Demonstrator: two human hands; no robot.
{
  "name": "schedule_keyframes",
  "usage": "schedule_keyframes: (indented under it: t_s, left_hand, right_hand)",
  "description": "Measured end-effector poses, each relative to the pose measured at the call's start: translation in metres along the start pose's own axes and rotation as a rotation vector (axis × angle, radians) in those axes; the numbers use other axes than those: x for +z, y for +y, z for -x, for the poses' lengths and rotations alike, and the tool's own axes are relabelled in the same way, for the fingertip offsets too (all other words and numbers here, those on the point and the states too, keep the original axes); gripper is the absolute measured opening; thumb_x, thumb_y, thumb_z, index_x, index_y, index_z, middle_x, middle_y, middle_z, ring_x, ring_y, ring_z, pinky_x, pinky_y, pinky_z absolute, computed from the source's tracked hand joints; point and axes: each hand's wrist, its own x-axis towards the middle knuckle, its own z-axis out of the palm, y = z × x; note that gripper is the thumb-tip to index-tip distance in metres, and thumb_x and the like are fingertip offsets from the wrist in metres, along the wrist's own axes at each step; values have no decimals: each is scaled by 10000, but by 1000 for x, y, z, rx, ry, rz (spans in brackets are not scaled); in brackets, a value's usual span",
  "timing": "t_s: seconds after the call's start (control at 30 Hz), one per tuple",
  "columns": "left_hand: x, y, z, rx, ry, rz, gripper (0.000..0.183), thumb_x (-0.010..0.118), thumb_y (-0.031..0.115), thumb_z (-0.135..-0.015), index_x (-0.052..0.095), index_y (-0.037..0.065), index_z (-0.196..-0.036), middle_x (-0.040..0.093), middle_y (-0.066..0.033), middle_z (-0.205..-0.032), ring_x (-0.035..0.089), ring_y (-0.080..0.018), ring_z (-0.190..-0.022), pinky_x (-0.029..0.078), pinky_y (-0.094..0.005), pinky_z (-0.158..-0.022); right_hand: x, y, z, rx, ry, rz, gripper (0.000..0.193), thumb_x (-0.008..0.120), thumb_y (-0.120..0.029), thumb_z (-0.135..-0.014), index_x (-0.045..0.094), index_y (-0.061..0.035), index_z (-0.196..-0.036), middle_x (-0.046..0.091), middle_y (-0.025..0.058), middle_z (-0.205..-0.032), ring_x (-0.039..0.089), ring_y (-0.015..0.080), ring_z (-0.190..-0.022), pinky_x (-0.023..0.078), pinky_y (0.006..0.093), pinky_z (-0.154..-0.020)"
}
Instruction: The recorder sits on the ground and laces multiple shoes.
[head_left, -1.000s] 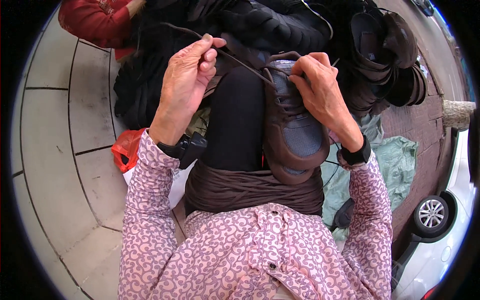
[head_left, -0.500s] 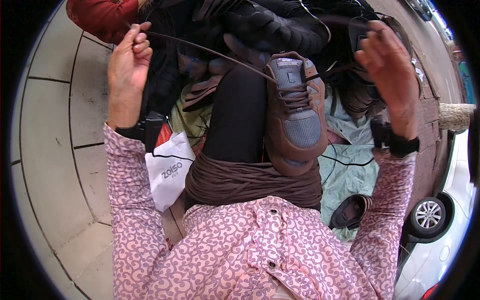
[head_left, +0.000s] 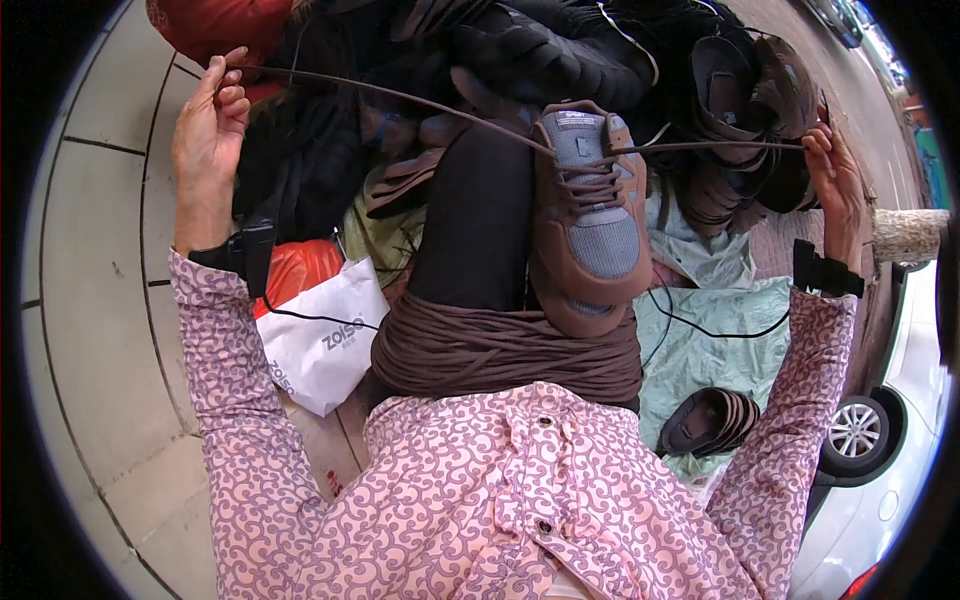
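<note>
On my thigh rests a brown and grey sneaker (head_left: 600, 247), its toe toward me, with brown lace crossed through its lower eyelets. Another sole shows beneath it. From the shoe a long brown shoelace (head_left: 430, 101) runs taut out to both sides. My left hand (head_left: 212, 125) pinches one end between thumb and finger at the upper left. The other end is in the fingers of my right hand (head_left: 832, 170), far out to the right. A thick bundle of brown laces (head_left: 500, 350) lies across my lap.
Several dark and brown shoes (head_left: 725, 90) are heaped ahead and to the right. A white paper bag (head_left: 335, 340) and a red bag (head_left: 300, 268) stand left of my lap. A green sheet (head_left: 700, 340) carries nested shoe parts (head_left: 705, 420). A parked car (head_left: 880, 470) is at far right.
Both hands have moved outward, the left to the left and the right to the right and down, and the lace is stretched straight between them and the shoe.
</note>
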Motion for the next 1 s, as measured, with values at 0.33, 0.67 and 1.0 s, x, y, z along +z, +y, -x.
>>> schedule_keyframes:
  t_s: [0.33, 0.67, 1.0]
  left_hand:
    - [21, -3, 23, -125, -155, 67, 373, 632, 135, -1010, 573, -93, -1300, 687, -59, -1031, 641, -22, -800, 499, -115, -658]
    - [67, -73, 116, -313, -330, -168, 337, 554, 173, -1056, 615, -76, -1275, 653, 1, -936, 589, -14, -750, 497, -129, -706]
    - [-23, -63, 136, -276, 78, -115, 357, 567, 192, -1055, 572, -55, -1313, 549, 53, -813, 443, 18, -598, 383, -132, -550]
  right_hand:
    - [99, 140, 39, -5, -219, 820, 189, 677, -180, -980, 728, -21, -1067, 584, -28, -733, 501, 49, -641, 388, 204, -571]
    - [145, 204, 56, -200, -139, 1255, 81, 736, -48, -882, 704, 21, -909, 650, 17, -777, 603, 76, -706, 474, 236, -634]
    - [154, 211, 54, -540, -306, 1647, 79, 708, -23, -823, 710, 11, -894, 671, 119, -833, 680, 276, -754, 533, 358, -679]
